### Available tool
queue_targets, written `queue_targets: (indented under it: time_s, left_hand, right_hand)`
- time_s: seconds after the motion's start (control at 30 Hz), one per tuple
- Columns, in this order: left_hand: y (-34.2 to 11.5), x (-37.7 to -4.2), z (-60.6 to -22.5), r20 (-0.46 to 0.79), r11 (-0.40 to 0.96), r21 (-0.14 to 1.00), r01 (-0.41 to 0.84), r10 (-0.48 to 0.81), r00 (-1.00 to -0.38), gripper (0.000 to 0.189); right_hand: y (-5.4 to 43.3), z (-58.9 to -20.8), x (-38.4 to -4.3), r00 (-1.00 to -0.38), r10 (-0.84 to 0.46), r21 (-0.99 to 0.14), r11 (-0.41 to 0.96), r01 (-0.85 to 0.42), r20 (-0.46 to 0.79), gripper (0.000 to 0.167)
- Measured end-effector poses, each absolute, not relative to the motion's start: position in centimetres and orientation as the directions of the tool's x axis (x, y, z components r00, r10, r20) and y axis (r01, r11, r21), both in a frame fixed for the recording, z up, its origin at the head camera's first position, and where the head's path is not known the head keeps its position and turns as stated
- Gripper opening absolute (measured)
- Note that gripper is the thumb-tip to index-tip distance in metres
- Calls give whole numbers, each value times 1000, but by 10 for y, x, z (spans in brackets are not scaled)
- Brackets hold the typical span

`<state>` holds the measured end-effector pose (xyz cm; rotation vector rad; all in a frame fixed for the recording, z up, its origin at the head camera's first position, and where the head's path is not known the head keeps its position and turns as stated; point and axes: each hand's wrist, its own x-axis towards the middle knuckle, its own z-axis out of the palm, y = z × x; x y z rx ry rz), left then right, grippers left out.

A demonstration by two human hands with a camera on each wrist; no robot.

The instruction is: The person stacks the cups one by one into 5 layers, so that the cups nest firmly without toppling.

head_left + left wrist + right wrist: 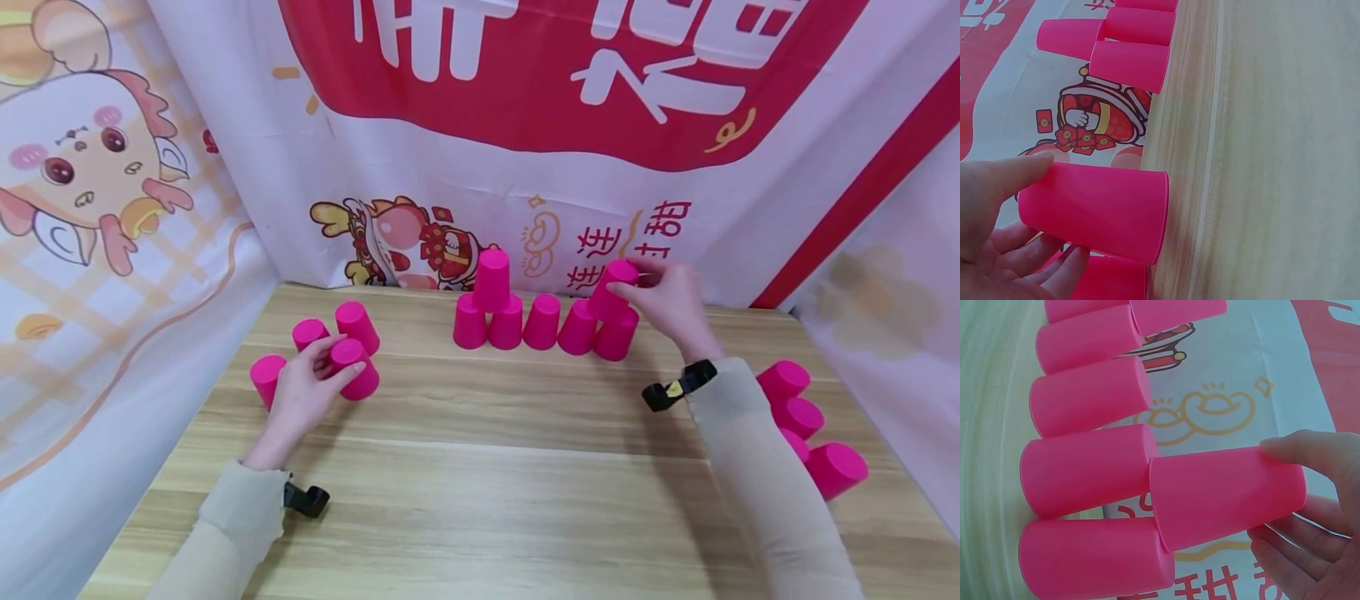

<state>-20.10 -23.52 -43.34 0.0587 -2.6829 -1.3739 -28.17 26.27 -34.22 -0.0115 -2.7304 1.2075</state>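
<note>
Several pink cups stand upside down in a row at the back of the table. One cup sits on top of the row's two leftmost cups. My right hand grips another cup between thumb and fingers, its rim resting across the tops of the two rightmost cups. At the left, my left hand holds an upside-down cup by its upper part, thumb on one side and fingers on the other. Close around that hand stand three more pink cups, including one behind it.
Several pink cups stand at the table's right side, partly hidden by my right sleeve. A printed cloth hangs right behind the back edge of the wooden table, with more cloth on both sides. A black camera band circles each wrist.
</note>
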Motion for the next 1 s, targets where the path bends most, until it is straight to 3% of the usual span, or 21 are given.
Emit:
queue_targets:
  time_s: [0.43, 1.0]
  left_hand:
    - [-235, -202, -433, 89, 579, 815, 19, -93, -992, 68]
    - [-219, -198, -423, 148, 538, 838, 91, -64, -987, 65]
  right_hand:
    - [265, -347, -278, -989, 66, -766, 640, -60, 133, 76]
    - [295, -345, -244, -991, 83, -771, 636, -31, 109, 89]
